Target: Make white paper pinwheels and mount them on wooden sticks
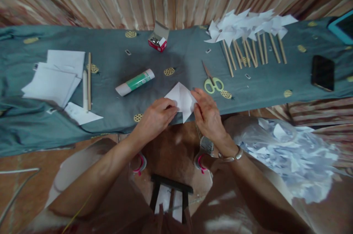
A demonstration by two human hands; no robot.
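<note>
A white paper piece (pixel 182 98) with folded, pointed corners is held between my two hands over the table's near edge. My left hand (pixel 157 116) pinches its left side between thumb and fingers. On the other side, my right hand (pixel 208 116) grips the right edge, thumb toward me and fingers beyond. Just past the right hand lie scissors (pixel 212 79) with light green handles. A glue stick (pixel 135 82) with a green label rests up and to the left of the paper.
Paper pinwheels (pixel 248 26) on sticks lie at back right. A small red box (pixel 158 41) of metal pieces stands open. White paper squares (pixel 55 79) and sticks (pixel 89 79) lie at left. A phone (pixel 322 72) is at right; a bag of paper scraps (pixel 289 160) sits below.
</note>
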